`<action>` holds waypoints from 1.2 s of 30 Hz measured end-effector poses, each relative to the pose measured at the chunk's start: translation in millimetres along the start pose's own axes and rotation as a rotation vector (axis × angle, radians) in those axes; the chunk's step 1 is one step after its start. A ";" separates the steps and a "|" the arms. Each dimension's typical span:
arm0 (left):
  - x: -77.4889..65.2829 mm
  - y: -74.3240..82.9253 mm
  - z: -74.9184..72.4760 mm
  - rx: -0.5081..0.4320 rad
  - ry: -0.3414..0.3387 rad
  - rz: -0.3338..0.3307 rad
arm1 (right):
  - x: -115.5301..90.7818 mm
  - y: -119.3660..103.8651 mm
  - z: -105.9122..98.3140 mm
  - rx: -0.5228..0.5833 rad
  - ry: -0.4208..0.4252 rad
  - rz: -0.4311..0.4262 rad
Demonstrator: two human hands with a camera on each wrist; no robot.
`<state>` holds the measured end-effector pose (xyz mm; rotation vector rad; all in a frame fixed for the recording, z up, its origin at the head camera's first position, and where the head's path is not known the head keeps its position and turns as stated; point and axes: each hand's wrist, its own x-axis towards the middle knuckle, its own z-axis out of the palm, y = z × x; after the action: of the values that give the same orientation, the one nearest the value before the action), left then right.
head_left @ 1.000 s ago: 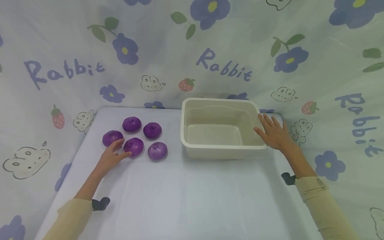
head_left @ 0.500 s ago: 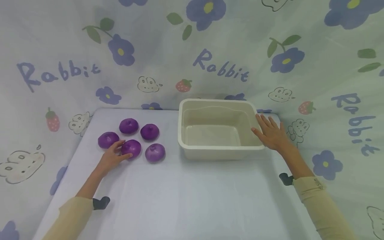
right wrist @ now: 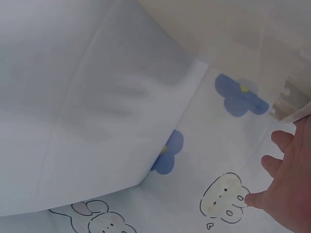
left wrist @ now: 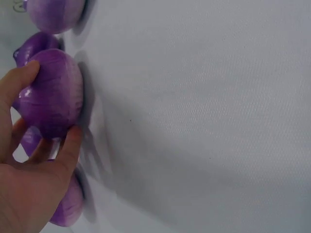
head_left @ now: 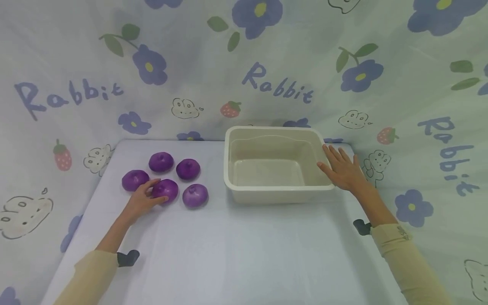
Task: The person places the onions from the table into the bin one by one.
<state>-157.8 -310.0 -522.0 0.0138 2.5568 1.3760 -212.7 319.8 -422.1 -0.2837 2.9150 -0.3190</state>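
Several purple onions lie on the white tabletop at the left in the head view. My left hand (head_left: 139,204) holds the front middle onion (head_left: 167,190) between thumb and fingers; the left wrist view shows this onion (left wrist: 56,97) close over the cloth. Around it are a dark onion (head_left: 134,181), two more at the back, an onion (head_left: 161,162) and another onion (head_left: 188,169), and a paler onion (head_left: 195,195) to the right. My right hand (head_left: 346,173) rests on the right rim of a cream plastic bin (head_left: 278,195), fingers straight. The bin has nothing inside.
White cloth covers the table (head_left: 244,250). Behind and beside it hangs a patterned curtain (head_left: 213,63) with flowers, strawberries and rabbits. In the right wrist view, the bin's outer wall (right wrist: 214,24) fills the top, near the table edge.
My left thumb and fingers have closed round the front middle onion. The right hand stays at the bin's rim. The whole head view has shifted slightly.
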 end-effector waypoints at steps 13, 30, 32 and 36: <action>-1.1 34.8 -13.4 0.051 0.041 0.020 | -2.1 -1.9 0.3 0.001 0.013 -0.007; 22.3 134.1 -29.7 0.072 0.062 0.153 | -2.3 -4.9 -2.5 -0.019 0.015 -0.013; 27.9 147.1 -29.3 0.072 0.052 0.160 | -2.5 -4.9 -2.8 -0.024 0.014 -0.013; 38.2 172.7 -26.2 0.104 0.024 0.195 | -2.0 -3.5 -1.7 -0.022 0.023 -0.016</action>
<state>-218.4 -230.7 -373.6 0.2731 2.7054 1.3119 -210.6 317.2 -419.3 -0.3083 2.9419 -0.2948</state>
